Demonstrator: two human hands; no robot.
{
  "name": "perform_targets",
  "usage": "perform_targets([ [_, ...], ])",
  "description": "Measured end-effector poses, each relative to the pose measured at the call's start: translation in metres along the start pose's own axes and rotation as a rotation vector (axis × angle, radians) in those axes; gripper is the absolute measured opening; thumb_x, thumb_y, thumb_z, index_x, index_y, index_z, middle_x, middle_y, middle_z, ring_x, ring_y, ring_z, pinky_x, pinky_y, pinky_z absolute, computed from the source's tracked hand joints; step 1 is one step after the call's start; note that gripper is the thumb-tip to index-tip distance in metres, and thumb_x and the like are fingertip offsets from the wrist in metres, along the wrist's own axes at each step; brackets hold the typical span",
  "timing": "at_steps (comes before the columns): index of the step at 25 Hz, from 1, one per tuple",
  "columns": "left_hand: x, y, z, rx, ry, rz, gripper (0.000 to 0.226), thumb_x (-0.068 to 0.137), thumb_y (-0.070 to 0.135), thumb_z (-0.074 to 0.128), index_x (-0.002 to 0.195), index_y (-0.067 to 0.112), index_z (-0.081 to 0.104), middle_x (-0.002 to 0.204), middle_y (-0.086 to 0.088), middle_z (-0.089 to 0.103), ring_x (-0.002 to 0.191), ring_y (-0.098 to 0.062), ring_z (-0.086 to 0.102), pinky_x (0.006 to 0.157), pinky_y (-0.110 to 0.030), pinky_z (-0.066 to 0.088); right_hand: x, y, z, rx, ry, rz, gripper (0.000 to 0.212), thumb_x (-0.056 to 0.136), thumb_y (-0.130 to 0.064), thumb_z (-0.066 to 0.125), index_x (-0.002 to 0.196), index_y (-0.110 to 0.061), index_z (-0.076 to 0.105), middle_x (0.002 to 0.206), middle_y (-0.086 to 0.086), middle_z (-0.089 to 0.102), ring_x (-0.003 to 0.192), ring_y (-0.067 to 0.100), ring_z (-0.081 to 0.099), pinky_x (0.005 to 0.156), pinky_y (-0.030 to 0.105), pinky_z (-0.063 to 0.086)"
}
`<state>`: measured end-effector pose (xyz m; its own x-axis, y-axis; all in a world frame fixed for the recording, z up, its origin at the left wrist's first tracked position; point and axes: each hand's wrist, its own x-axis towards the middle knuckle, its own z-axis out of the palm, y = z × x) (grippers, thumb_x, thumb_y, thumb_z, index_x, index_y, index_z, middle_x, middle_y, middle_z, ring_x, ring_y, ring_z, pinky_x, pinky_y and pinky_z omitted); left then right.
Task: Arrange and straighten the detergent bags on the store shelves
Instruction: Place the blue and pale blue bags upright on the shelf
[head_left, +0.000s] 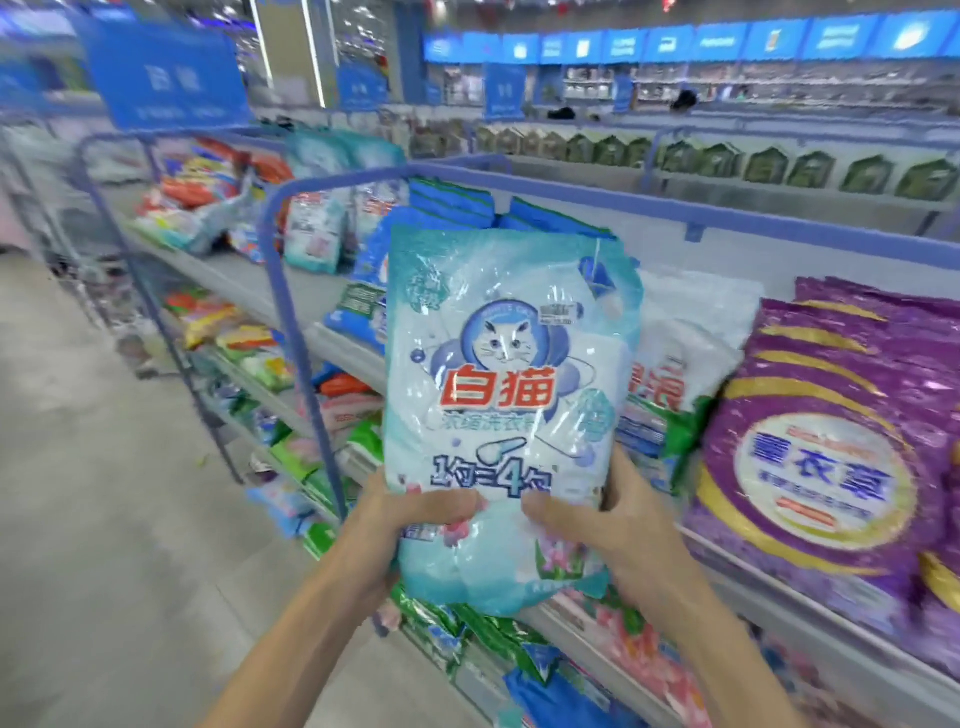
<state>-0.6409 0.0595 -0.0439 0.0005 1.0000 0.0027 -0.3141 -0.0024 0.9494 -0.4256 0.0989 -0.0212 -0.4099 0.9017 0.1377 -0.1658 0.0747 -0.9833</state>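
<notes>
Shelf: long grey metal store shelf (270, 283) with a blue tube frame, crowded with bags.
Neighbour: large purple foil detergent bag (821, 457), leaning just to the right.
Bag: pale blue-and-white plastic detergent bag with a cat face (498, 374), upright in the air before the shelf.
Grip: my left hand (410, 519) and right hand (587, 519) pinch its lower part, thumbs in front.
Risk: I hold it low, so the slick top may flop, or nudge the purple bag over.

Detergent bag (511, 395): we hold it upright in front of the shelf (737, 571), our left hand (415, 525) at its lower left edge and our right hand (587, 519) at its lower right. Behind it on the shelf is a stack of bags (452, 200). To its right, larger bags (831, 457) lean back. More bags (498, 634) lie on the lower shelves. The aisle floor (104, 467) is to the left.
</notes>
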Motion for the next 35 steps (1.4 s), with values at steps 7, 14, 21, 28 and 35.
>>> perform_targets([
  [7, 0.003, 0.056, -0.156, 0.054, 0.116, 0.024, 0.07, 0.052, 0.039, 0.101, 0.113, 0.015, 0.077, 0.119, -0.025, 0.073, 0.104, -0.046, 0.072, 0.082, -0.052, 0.062, 0.095, 0.04, 0.14, 0.065, -0.065, -0.001, 0.053, 0.061, 0.001, 0.093, 0.11, -0.013, 0.077, 0.108, 0.013, 0.08, 0.094, 0.029, 0.079, 0.071, 0.033, 0.064],
  [14, 0.03, 0.125, -0.304, 0.154, 0.227, -0.059, 0.07, 0.052, 0.095, 0.065, 0.102, 0.047, 0.078, 0.111, 0.001, 0.079, 0.1, -0.022, 0.077, 0.07, -0.032, 0.063, 0.193, 0.061, 0.279, 0.094, -0.029, -0.004, 0.052, 0.056, 0.0, 0.096, 0.102, -0.02, 0.08, 0.109, 0.012, 0.08, 0.099, 0.033, 0.078, 0.079, 0.043, 0.065],
  [21, 0.088, 0.151, -0.414, 0.151, 0.396, 0.06, 0.078, 0.053, 0.095, 0.066, 0.106, 0.039, 0.078, 0.106, -0.004, 0.081, 0.094, -0.024, 0.078, 0.065, -0.032, 0.063, 0.297, 0.083, 0.367, 0.087, -0.057, -0.078, 0.064, 0.066, -0.011, 0.091, 0.122, -0.021, 0.063, 0.112, -0.001, 0.08, 0.101, 0.019, 0.077, 0.073, 0.025, 0.062],
  [28, 0.191, 0.195, -0.508, 0.127, 0.385, 0.121, 0.074, 0.054, 0.088, 0.074, 0.102, 0.033, 0.08, 0.102, -0.008, 0.081, 0.09, -0.028, 0.079, 0.062, -0.034, 0.063, 0.428, 0.107, 0.424, 0.124, 0.0, -0.119, 0.068, 0.063, -0.002, 0.091, 0.125, -0.012, 0.064, 0.114, 0.006, 0.079, 0.105, 0.026, 0.076, 0.079, 0.031, 0.062],
  [35, 0.3, 0.216, -0.556, 0.171, 0.189, 0.144, 0.047, 0.061, 0.055, 0.087, 0.1, 0.028, 0.081, 0.099, -0.011, 0.081, 0.083, -0.03, 0.079, 0.063, -0.036, 0.062, 0.514, 0.12, 0.44, 0.103, 0.265, -0.153, 0.06, 0.069, -0.001, 0.08, 0.126, -0.017, 0.066, 0.117, 0.007, 0.078, 0.108, 0.031, 0.075, 0.088, 0.046, 0.061],
])
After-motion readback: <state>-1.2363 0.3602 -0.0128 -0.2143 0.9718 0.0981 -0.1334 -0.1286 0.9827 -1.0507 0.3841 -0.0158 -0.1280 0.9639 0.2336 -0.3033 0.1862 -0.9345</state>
